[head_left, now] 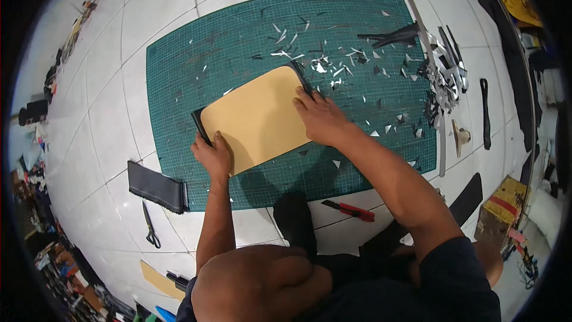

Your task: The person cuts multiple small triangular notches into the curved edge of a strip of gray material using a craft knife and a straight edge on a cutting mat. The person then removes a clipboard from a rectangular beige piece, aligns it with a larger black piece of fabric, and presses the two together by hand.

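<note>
A tan board (256, 116) with rounded corners lies tilted over the green cutting mat (179, 161). Dark material shows along its left and right ends. My left hand (213, 155) grips the left end, thumb on top and fingers at the black edge strip (200, 126). At the opposite end my right hand (322, 120) is closed over the edge, its fingertips by the dark material near the upper right corner. The board's underside and part of the right thumb are hidden.
White and black scraps (322, 65) litter the mat, with a heap (444, 77) beyond the long metal ruler (442, 143). Nearer me lie a red cutter knife (356, 211), black scissors (150, 226) and a stack of black pieces (156, 185). My foot (295, 217) rests at the mat's near edge.
</note>
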### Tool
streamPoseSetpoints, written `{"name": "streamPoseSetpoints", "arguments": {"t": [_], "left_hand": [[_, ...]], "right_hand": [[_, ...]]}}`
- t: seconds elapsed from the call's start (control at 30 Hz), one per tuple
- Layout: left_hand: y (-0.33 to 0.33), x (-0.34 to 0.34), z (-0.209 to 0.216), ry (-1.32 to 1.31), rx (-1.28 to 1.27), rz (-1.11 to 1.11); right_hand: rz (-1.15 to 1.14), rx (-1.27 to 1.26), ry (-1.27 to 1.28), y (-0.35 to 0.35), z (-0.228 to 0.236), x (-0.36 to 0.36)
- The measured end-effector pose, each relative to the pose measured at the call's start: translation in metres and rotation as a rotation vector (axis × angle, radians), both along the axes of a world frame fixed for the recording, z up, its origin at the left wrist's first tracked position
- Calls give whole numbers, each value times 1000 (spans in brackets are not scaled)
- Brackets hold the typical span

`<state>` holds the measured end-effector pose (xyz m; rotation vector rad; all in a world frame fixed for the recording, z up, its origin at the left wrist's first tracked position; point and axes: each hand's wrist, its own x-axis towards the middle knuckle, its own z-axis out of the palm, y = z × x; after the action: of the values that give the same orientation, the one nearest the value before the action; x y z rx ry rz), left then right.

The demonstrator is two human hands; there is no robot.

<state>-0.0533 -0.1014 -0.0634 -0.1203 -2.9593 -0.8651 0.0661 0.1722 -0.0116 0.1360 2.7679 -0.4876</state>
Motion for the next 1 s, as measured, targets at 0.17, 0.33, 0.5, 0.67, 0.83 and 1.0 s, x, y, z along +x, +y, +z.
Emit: {"name": "streamPoseSetpoints", "arguments": {"t": [0.17,0.33,0.5,0.67,0.83,1.0], "left_hand": [[-13,-13,-4,-42,29,-14],[-29,-28,-6,-330,345,49],[-36,-31,-3,-285,237,-22],[-16,-25,12,-251,142,-21],[-20,-30,9,-283,212,-24],[-20,-27,7,-218,128,-11]], "right_hand": [[21,-5,-58,1,5,-7],[111,80,-58,0,4,-6],[115,74,-62,-4,4,-7],[114,75,-85,3,8,-7],[142,86,-83,2,7,-9],[83,67,-65,0,0,-9]]}}
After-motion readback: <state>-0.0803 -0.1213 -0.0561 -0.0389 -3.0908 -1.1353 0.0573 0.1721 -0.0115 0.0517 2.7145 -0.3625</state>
